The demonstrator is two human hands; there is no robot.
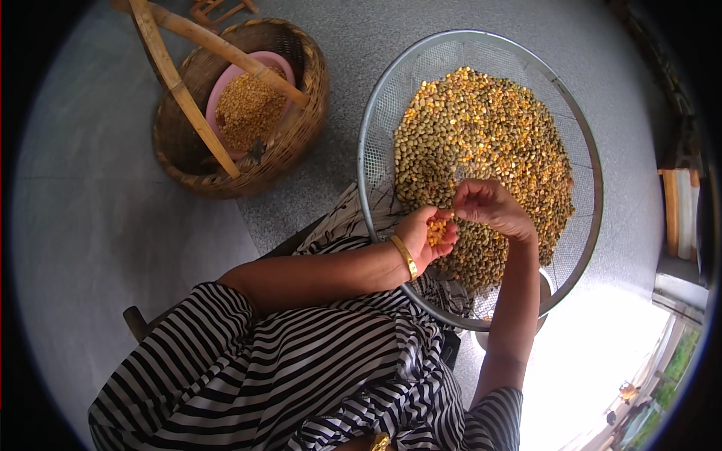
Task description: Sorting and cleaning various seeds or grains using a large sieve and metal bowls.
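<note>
A wide round mesh sieve (589, 143) with a grey rim lies in front of me. Spread across it is a heap of greenish-brown beans (421, 150) mixed with yellow and orange corn kernels (489, 120). Over the near part of the heap, my left hand (415, 231) is cupped, palm up, round a small pile of corn kernels (436, 231). My right hand (496, 210) is just to its right, thumb and fingers pinched together close to the left fingertips. Whatever sits in that pinch is too small to make out.
At the upper left, a woven basket (312, 113) with bamboo handle poles (180, 90) holds a pink basin (213, 113) of corn kernels. A pale container (546, 286) shows partly beneath the sieve's near right rim. Small wooden furniture (218, 10) stands at the top edge.
</note>
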